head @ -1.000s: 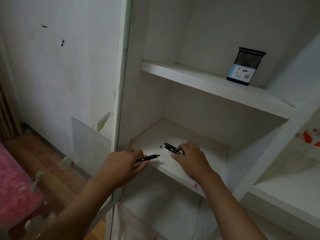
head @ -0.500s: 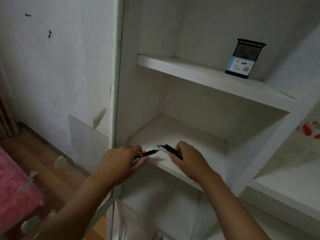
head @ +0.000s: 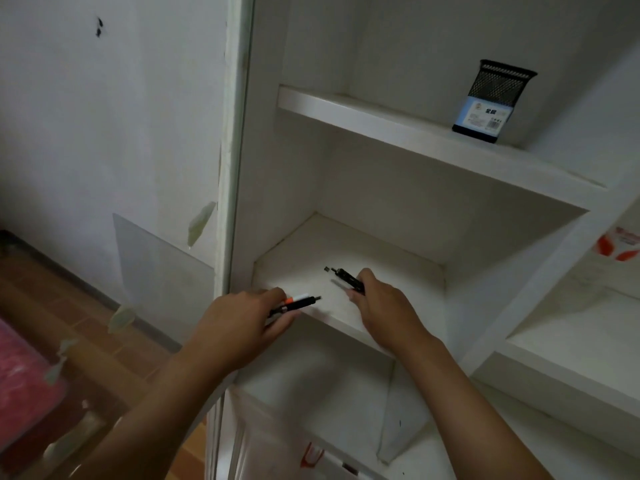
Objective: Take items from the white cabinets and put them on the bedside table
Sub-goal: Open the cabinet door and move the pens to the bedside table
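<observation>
Hands work at the middle shelf (head: 388, 258) of the white cabinet (head: 242, 168), lower centre of frame. Left hand (head: 239, 327) grips pens (head: 299, 303), black and orange-white, at the shelf's front edge. Right hand (head: 384, 306) pinches a bundle of black pens (head: 346, 277), tips raised over the shelf. Mesh pen holder (head: 491, 102) stands on the upper shelf (head: 381, 123), upper right
</observation>
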Motion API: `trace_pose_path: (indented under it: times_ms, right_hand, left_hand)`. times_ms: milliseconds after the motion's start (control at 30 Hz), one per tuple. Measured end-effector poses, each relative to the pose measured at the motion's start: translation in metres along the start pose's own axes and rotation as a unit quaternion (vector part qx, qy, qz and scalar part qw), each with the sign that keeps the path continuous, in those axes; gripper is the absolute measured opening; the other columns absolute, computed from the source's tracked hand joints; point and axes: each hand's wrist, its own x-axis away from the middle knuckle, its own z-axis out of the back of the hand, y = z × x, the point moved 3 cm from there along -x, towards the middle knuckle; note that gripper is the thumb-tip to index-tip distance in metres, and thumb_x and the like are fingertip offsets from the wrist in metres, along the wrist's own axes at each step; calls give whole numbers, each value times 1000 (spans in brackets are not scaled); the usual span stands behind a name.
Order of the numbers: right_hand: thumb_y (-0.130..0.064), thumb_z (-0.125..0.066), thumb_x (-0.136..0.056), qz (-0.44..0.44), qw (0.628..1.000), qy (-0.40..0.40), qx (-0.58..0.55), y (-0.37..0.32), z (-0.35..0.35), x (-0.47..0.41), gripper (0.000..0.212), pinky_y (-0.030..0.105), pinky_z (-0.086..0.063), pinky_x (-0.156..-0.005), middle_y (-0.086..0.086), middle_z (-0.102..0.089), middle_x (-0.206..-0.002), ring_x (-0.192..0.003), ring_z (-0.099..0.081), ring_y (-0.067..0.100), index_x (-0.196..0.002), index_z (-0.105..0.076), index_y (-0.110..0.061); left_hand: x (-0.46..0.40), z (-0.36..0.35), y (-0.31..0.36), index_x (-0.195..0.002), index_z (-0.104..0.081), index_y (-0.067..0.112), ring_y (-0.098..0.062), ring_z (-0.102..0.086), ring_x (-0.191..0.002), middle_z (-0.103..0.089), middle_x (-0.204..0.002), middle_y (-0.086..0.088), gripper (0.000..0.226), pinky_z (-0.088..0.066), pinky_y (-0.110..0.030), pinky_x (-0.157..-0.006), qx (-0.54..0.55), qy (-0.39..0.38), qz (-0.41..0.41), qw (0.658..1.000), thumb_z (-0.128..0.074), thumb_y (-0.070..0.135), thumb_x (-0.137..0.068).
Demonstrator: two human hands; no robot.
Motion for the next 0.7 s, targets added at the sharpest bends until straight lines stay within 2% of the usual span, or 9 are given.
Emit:
trace_pose_path:
  times_ms: [100, 200, 267, 400, 500, 567, 633, 700]
  right_hand:
    - [-33, -44, -110, -2, 1000, -5, 31, -2, 5, 3, 9, 34, -39, -57, -4, -58, -75, -66, -55, 18, -110, -46, -24]
    - [-33, -44, -110, -11, 999, -19, 38, -4, 9, 8, 10, 37, -44, -60, -3, -60, -78, -68, -57, 18, -112, -48, -25]
    - [-37, -42, -110, -12, 999, -28, 44, -6, 10, 13, 15, 38, -45, -61, -2, -61, -80, -69, -58, 19, -112, -49, -24]
    - [-57, -40, -106, 5, 997, -19, 74, -8, 14, 27, 36, 34, -37, -54, -6, -59, -77, -65, -57, 15, -96, -50, -24]
    - [-68, -30, -104, 15, 997, -16, 70, -11, 17, 41, 49, 36, -44, -58, -7, -59, -75, -63, -56, 14, -91, -49, -26]
    - [-69, -26, -104, 30, 996, -18, 76, -11, 18, 53, 50, 37, -46, -61, -7, -58, -75, -65, -57, 15, -92, -48, -27]
    - [-70, -25, -104, 45, 996, -20, 77, -11, 19, 66, 50, 35, -39, -57, -9, -56, -74, -64, -54, 13, -92, -48, -27]
    - [-72, -22, -102, 66, 994, -26, 88, -10, 21, 81, 54, 33, -33, -54, -9, -56, -72, -61, -52, 11, -89, -48, -26]
  left_hand:
    - [4, 1, -1, -99, -62, 34, -7, -43, -54, -46, -69, 18, 49, -22, -19, -47, 12, -6, -5, 1000, -30, 71, -95]
    - [10, 6, 1, -98, -60, 34, -8, -49, -55, -50, -70, 16, 47, -29, -21, -47, 21, -18, -1, 1000, -30, 71, -95]
    - [15, 12, 4, -99, -61, 35, -10, -53, -56, -52, -69, 15, 51, -36, -25, -48, 14, -17, 3, 1000, -26, 73, -94]
    - [28, 26, 13, -99, -60, 36, -11, -49, -58, -48, -69, 15, 40, -30, -25, -49, 22, -18, 15, 999, -36, 68, -95]
    - [39, 34, 21, -101, -59, 35, -13, -59, -63, -58, -74, 12, 56, -46, -30, -57, 1, -29, 35, 999, -20, 73, -88]
    - [50, 36, 26, -108, -61, 36, -13, -62, -66, -63, -78, 10, 61, -53, -33, -61, -14, -38, 52, 998, -18, 74, -87]
    - [62, 41, 37, -113, -61, 37, -13, -64, -67, -65, -80, 10, 61, -54, -34, -60, -27, -39, 63, 997, -19, 74, -89]
    - [77, 50, 53, -113, -60, 38, -11, -63, -69, -64, -82, 12, 52, -51, -32, -60, -31, -49, 76, 995, -26, 72, -94]
